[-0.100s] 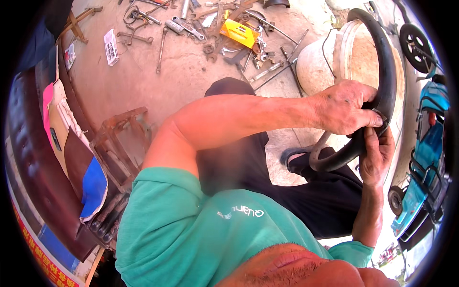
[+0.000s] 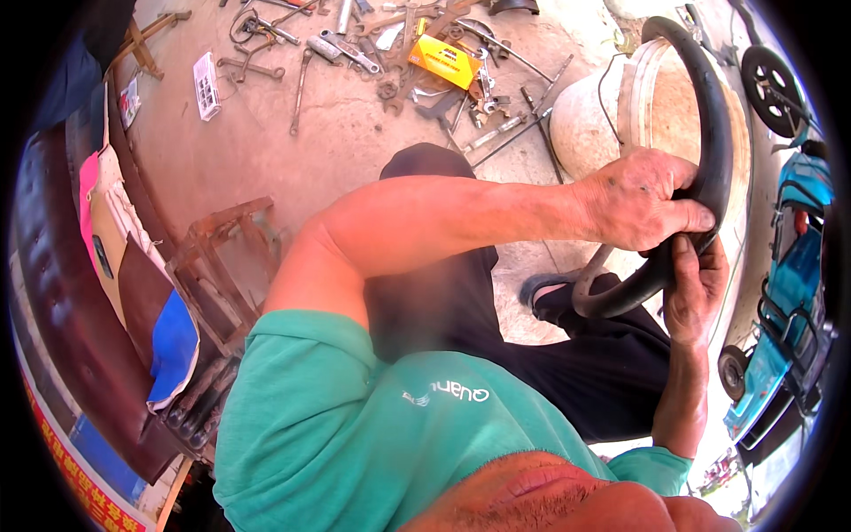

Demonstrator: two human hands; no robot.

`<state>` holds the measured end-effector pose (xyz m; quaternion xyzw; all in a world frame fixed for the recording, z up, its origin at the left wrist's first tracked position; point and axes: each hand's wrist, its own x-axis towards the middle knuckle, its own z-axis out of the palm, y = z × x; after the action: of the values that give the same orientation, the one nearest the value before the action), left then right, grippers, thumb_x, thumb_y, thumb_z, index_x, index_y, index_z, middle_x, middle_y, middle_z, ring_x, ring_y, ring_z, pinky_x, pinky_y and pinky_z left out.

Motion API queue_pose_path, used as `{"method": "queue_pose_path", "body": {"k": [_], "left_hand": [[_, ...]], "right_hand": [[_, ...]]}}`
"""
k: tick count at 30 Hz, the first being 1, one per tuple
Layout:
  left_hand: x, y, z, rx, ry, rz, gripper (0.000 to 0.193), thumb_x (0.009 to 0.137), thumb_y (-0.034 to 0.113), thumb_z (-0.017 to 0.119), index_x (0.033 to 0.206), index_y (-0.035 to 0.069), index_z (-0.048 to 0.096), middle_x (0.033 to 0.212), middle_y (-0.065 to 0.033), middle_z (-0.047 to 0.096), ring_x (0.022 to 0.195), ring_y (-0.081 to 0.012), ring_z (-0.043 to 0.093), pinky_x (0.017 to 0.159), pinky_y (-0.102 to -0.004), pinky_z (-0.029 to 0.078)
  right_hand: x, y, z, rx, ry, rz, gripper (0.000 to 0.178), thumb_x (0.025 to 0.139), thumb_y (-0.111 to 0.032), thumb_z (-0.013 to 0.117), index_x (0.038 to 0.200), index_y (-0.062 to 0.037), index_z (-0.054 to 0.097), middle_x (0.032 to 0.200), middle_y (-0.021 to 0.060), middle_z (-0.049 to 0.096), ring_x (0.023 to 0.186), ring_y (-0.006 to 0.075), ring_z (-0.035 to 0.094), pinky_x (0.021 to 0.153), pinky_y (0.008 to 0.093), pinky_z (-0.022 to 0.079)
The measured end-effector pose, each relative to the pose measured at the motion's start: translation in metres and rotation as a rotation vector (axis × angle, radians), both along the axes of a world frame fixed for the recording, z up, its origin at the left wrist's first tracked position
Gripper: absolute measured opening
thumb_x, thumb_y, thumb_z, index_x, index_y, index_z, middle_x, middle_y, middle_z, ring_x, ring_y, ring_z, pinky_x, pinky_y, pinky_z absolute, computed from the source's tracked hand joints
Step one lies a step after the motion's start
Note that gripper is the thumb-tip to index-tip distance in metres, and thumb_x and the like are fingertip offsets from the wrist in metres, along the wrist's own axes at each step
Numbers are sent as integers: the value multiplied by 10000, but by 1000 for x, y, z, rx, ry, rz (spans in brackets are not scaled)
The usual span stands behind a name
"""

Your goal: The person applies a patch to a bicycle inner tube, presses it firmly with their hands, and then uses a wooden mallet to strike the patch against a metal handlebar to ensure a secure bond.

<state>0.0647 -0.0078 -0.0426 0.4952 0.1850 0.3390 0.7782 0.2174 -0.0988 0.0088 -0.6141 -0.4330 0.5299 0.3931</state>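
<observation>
Inner tube (image 2: pixel 709 133) | left hand (image 2: pixel 640 199) gripping | right hand (image 2: pixel 696 288) gripping underneath

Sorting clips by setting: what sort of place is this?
Probably an outdoor tyre-repair spot: both hands grip a black inner tube over a water basin, with wrenches scattered on the concrete ground.

My left arm reaches across my body, bent at the elbow, forearm level. Left hand (image 2: pixel 640 200) sits knuckles up, fingers curled over & thumb stretched right, gripping. Right forearm rises from below; right hand (image 2: pixel 694 288) palm up, fingers clasped just under the left.
</observation>
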Motion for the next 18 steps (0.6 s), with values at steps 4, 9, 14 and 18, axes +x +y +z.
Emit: {"method": "queue_pose_path", "body": {"k": [4,9,14,18], "left_hand": [[-7,4,10,-69,72,-53,212,912,165,652,1029,-12,671,892,-61,704,824,-127,638,739,-297,515],[-6,3,-2,201,-11,16,259,894,202,677,1016,-26,667,833,-80,695,788,-176,643,730,-339,509],[-13,-2,5,3,93,-14,263,891,222,681,973,-27,674,798,-91,694,797,-153,635,731,-328,504],[-14,-1,7,-17,45,-6,265,884,222,688,964,-31,679,809,-108,700,806,-146,642,724,-325,505]], "right_hand": [[-1,0,0,-4,50,21,283,993,-104,520,1216,71,530,977,123,669,898,182,664,816,299,541],[-5,0,4,43,-10,-10,264,1001,-91,512,1214,64,530,1032,111,656,913,169,653,827,283,525],[0,-9,-4,-17,-43,44,297,990,-107,534,1238,55,524,1027,87,646,911,145,639,853,284,513],[0,-9,-3,-18,34,1,218,996,-124,542,1143,38,532,1044,111,619,932,179,610,853,315,494]]}}
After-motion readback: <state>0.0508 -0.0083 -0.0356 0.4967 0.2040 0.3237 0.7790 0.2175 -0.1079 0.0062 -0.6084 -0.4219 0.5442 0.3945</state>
